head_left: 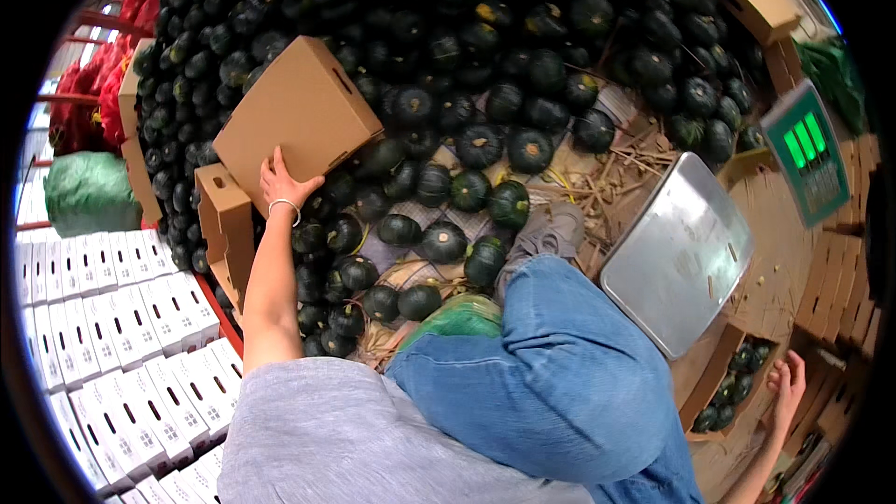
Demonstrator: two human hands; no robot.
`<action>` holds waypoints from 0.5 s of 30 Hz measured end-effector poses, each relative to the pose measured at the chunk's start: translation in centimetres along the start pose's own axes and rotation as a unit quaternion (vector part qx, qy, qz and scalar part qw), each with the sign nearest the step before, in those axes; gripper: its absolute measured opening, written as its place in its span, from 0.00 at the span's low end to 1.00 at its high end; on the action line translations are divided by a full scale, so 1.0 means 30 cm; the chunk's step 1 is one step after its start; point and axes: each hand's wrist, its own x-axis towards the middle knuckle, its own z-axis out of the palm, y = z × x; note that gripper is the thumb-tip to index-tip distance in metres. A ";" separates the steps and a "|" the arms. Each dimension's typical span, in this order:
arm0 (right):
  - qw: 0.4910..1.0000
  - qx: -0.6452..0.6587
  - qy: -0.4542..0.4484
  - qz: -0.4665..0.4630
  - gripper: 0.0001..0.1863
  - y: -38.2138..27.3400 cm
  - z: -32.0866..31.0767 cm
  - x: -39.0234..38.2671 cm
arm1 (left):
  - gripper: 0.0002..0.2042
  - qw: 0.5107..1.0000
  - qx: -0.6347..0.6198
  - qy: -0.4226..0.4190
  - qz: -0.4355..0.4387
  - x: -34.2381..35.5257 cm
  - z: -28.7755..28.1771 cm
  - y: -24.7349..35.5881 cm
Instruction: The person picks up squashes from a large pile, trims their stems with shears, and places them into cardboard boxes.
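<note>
My left hand (287, 185), with a light band at the wrist, lies with fingers spread on the near part of a brown cardboard box (289, 112). The box sits tilted over a large pile of dark green squashes (480, 146), and its closed face is toward me. Out at the lower right is my right hand (787, 383), its fingers slightly bent and apart with nothing visible in them. Beside it stands an open cardboard box (707, 389) that has several dark green squashes inside.
A metal platform scale (679, 252) with a green lit display (806, 145) stands to my right. An open-topped brown box (227, 224) is by my left forearm. White cartons (121, 411) are stacked at left. Dry stems (611, 177) litter the floor; flattened-looking brown cartons (835, 280) line the right.
</note>
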 end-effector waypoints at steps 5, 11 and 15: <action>0.961 -0.232 -0.114 -0.100 0.16 -0.354 0.237 -0.020 | 0.39 0.937 -0.274 0.087 -0.198 0.235 0.169 -0.382; 0.914 -0.367 -0.159 -0.065 0.20 -0.335 0.328 -0.066 | 0.39 0.856 -0.399 0.086 -0.316 0.502 0.226 -0.524; 0.910 -0.403 -0.099 0.004 0.19 -0.304 0.242 -0.128 | 0.44 0.793 -0.389 0.059 -0.465 0.550 0.159 -0.451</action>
